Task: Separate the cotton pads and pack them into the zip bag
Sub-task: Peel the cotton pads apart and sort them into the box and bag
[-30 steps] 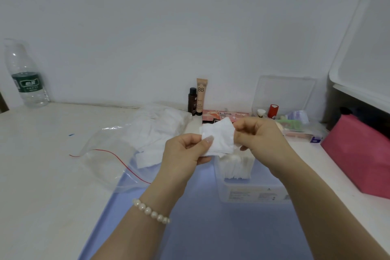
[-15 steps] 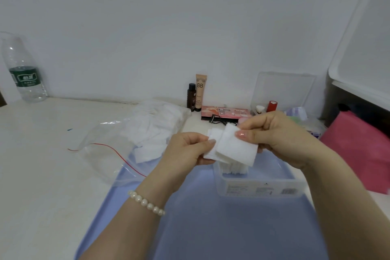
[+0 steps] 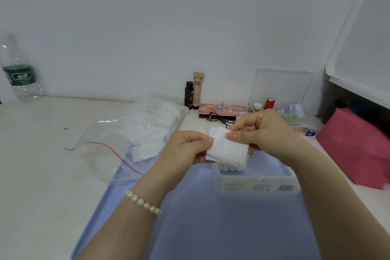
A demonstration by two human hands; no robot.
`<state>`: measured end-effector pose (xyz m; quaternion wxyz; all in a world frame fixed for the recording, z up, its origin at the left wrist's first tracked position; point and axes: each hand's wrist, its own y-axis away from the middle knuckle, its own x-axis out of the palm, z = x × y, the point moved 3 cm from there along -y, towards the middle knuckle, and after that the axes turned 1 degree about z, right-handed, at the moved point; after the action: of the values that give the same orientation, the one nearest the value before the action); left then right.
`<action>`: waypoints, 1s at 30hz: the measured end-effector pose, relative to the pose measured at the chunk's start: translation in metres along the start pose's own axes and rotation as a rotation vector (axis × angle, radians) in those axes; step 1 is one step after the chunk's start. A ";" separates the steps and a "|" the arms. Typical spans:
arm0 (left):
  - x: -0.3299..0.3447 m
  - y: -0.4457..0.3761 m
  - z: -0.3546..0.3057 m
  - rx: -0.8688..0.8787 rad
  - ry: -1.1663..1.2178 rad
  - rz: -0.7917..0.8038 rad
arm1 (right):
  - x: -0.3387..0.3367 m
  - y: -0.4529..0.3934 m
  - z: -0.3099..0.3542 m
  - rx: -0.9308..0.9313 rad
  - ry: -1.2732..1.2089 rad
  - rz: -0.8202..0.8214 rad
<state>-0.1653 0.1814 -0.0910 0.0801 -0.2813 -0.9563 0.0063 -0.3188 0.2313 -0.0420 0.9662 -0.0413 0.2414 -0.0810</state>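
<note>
A small stack of white square cotton pads is held between both hands above a clear plastic box. My left hand pinches the stack's left edge. My right hand pinches the top pad at its upper corner with thumb and forefinger. More pads stand in the box beneath the stack. A clear zip bag with a red seal line lies open to the left, with several loose white pads inside.
A light blue tray carries the box. At the back stand a dark bottle, a BB cream tube, a pink palette and small cosmetics. A water bottle stands far left, a pink pouch at right.
My right hand has shifted from the stack's right edge to its top corner, pinching the uppermost pad. The stack has dropped slightly toward the box. The camera has tilted a little.
</note>
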 end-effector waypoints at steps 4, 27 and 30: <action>0.000 0.000 0.001 0.004 0.029 -0.009 | 0.001 0.000 0.001 0.009 0.006 0.007; 0.000 0.001 0.001 0.081 -0.121 0.024 | 0.001 -0.001 0.001 -0.108 0.172 -0.003; 0.001 0.001 0.001 0.116 -0.164 0.042 | 0.001 -0.001 -0.001 -0.094 0.205 0.030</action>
<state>-0.1653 0.1828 -0.0924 0.0177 -0.2945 -0.9516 0.0864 -0.3188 0.2306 -0.0434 0.9345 -0.0744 0.3431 -0.0587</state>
